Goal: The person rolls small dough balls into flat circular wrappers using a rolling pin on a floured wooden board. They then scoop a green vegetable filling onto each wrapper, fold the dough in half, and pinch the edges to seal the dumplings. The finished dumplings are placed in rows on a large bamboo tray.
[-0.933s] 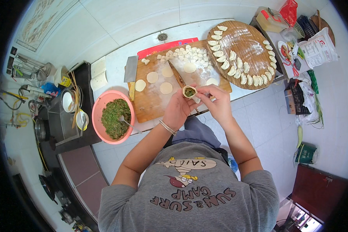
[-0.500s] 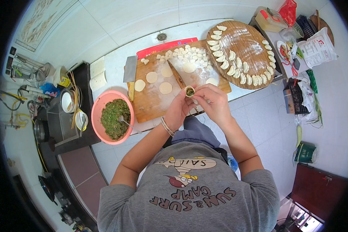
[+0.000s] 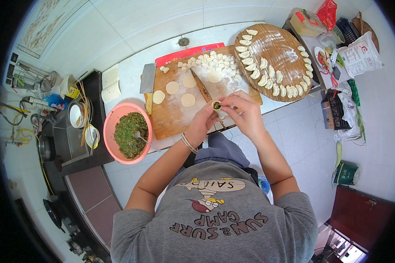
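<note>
A dumpling (image 3: 221, 115) with dark green filling showing at its open top is held between my hands, over the near edge of the wooden cutting board (image 3: 162, 125). My left hand (image 3: 202, 122) wraps round its left side. With thumb and forefinger, my right hand (image 3: 245, 113) pinches the wrapper's rim. Beyond my hands a rolling pin (image 3: 200, 85) lies slantwise on the floured board. Round flat wrappers (image 3: 188, 100) and many small dough pieces (image 3: 219, 61) lie about it. The undersides of both hands are hidden.
A pink bowl (image 3: 111, 151) of green filling with a spoon (image 3: 141, 136) stands left of the board. A cleaver (image 3: 148, 79) lies at the board's left edge. Shaped dumplings (image 3: 262, 80) sit on a round wooden board (image 3: 289, 57) at the back right. A sink (image 3: 68, 140) is far left.
The wrapper in my hands has tilted and its opening has narrowed, showing less filling. My right fingers have shifted slightly along its rim.
</note>
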The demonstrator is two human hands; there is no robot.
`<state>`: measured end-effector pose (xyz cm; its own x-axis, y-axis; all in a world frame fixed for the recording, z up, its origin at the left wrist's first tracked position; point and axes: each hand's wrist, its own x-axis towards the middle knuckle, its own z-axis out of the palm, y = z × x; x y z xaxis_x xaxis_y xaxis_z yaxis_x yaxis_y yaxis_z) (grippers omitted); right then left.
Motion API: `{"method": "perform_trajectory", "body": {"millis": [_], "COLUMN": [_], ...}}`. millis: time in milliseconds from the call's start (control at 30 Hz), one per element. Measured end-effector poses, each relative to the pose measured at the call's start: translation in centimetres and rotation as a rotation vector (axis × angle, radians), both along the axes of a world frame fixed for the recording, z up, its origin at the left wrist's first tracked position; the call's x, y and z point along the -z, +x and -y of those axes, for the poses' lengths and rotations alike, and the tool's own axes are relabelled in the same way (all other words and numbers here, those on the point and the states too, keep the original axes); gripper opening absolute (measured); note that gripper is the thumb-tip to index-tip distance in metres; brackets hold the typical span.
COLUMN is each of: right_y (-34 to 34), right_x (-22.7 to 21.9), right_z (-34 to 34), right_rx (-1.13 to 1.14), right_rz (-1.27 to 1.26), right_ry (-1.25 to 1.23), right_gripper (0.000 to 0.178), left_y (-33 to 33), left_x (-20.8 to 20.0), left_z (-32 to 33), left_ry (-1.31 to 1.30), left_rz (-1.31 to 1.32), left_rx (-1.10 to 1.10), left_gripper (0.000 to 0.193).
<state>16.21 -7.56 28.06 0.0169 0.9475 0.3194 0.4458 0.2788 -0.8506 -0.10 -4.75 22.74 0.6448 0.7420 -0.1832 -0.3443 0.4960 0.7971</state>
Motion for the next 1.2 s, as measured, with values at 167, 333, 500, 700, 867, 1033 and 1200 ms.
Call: {"method": "perform_trajectory", "body": {"millis": [167, 333, 500, 700, 867, 1033, 1200], "right_y": [0.3, 0.3, 0.4, 0.3, 0.4, 0.5, 0.2], "right_x": [0.0, 0.4, 0.5, 0.1, 0.1, -0.2, -0.6], "right_z": [-0.1, 0.1, 0.2, 0.3, 0.4, 0.1, 0.1], "right_rx": [-0.035, 0.010, -0.029, -0.054, -0.035, -0.036, -0.004], "right_rz": [0.037, 0.084, 0.167, 0.207, 0.200, 0.136, 0.033], "right_ry": [-0.015, -0.029, 0.035, 0.054, 0.032, -0.041, -0.095], "right_gripper": [0.009, 0.010, 0.012, 0.010, 0.011, 0.011, 0.011], "left_y": [-0.1, -0.1, -0.1, 0.1, -0.1, -0.5, -0.5], "left_x": [0.1, -0.4, -0.1, -0.1, 0.5, 1.3, 0.9], "left_z": [-0.3, -0.1, 0.0, 0.3, 0.2, 0.2, 0.1], "left_ry": [0.012, 0.042, -0.072, -0.045, -0.009, 0.018, 0.041], "left_rz": [-0.082, -0.093, -0.078, -0.133, -0.145, -0.167, -0.192], "left_rx": [0.060, 0.065, 0.057, 0.060, 0.085, 0.116, 0.123], "left_gripper": [0.052, 0.048, 0.047, 0.048, 0.048, 0.049, 0.050]}}
